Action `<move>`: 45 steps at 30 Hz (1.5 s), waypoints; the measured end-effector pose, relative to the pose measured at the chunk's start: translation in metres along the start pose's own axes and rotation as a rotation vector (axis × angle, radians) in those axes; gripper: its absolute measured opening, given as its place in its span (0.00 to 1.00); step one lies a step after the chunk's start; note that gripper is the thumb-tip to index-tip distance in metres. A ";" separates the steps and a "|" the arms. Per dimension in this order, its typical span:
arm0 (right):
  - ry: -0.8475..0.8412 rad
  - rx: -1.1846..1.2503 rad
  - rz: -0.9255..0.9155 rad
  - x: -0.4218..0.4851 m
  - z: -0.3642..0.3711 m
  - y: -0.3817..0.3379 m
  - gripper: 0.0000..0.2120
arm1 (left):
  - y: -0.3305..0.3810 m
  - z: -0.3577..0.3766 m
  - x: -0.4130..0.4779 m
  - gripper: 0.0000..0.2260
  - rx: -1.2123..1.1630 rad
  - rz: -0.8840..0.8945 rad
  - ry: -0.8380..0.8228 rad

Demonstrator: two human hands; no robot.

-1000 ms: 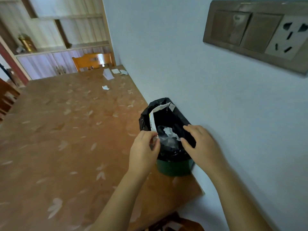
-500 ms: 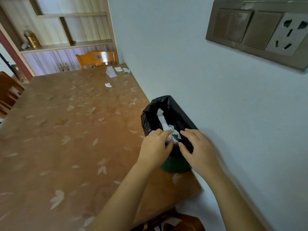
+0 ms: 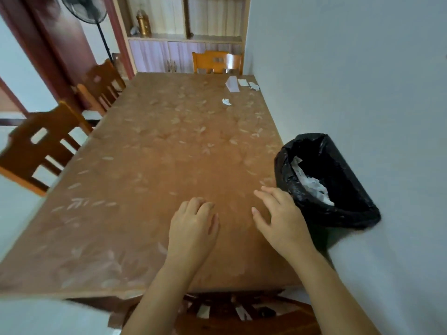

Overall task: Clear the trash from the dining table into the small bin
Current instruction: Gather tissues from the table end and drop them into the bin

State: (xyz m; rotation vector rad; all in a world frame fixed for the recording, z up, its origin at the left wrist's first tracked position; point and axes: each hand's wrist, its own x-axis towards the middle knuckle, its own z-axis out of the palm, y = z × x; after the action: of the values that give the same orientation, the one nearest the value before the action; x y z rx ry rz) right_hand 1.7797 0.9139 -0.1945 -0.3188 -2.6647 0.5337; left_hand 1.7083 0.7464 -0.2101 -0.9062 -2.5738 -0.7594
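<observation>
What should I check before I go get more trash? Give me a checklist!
1. Nothing in the left hand: ok.
2. Nothing in the right hand: ok.
3. The small bin stands upright with its bag open: ok.
4. Room above the white paper in the bin: ok.
5. The table is cleared: not ok. A crumpled scrap and a folded paper with two small bits beside it lie at the far end.
6. Those can be reached without walking: cannot tell.
</observation>
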 end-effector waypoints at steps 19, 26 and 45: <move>-0.360 0.135 -0.552 -0.065 0.193 -0.361 0.15 | -0.256 -0.216 -0.248 0.13 0.184 -0.698 0.217; -0.557 0.188 -0.687 -0.089 0.256 -0.483 0.15 | -0.331 -0.279 -0.321 0.07 0.268 -0.873 0.310; -0.459 0.308 -0.625 0.098 0.458 -0.713 0.13 | -0.650 -0.388 -0.214 0.09 0.362 -0.800 0.244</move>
State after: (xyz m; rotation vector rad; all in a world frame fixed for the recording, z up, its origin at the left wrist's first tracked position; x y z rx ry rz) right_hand 1.3961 0.1539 -0.2563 0.7872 -2.8175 0.8597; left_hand 1.4896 -0.0085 -0.2357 0.3391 -2.6780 -0.4977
